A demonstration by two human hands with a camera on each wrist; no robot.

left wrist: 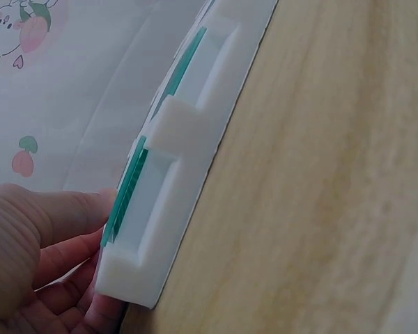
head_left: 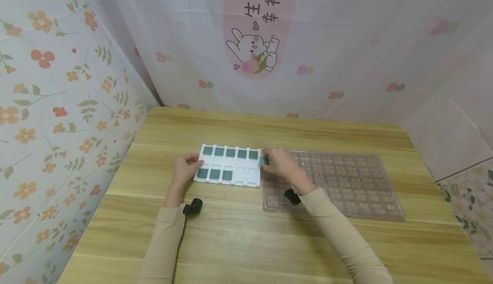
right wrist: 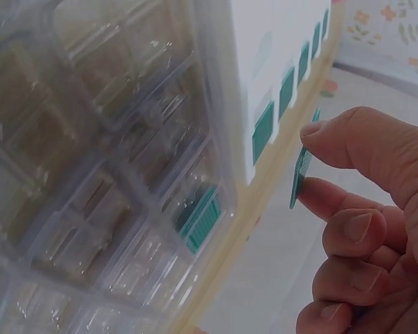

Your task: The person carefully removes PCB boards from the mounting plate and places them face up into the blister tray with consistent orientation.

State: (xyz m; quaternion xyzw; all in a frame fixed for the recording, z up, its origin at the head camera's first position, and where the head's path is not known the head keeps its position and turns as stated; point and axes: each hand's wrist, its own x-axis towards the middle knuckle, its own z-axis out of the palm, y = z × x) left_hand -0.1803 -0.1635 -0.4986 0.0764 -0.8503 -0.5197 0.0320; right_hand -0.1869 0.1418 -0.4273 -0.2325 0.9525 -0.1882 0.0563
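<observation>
A white plastic tray lies on the table, with small green square boards along its far row and in the left part of its near row. My left hand grips the tray's left end, thumb at the edge in the left wrist view. Between thumb and index finger my right hand pinches one thin green square board, held on edge. In the head view this right hand is over the left end of a clear compartment tray. Another green board sits in that clear tray's corner compartment.
The wooden table has the two trays side by side, almost touching. Black wrist-worn devices sit on both wrists. A printed curtain hangs behind the table's far edge, and a flowered one on the left.
</observation>
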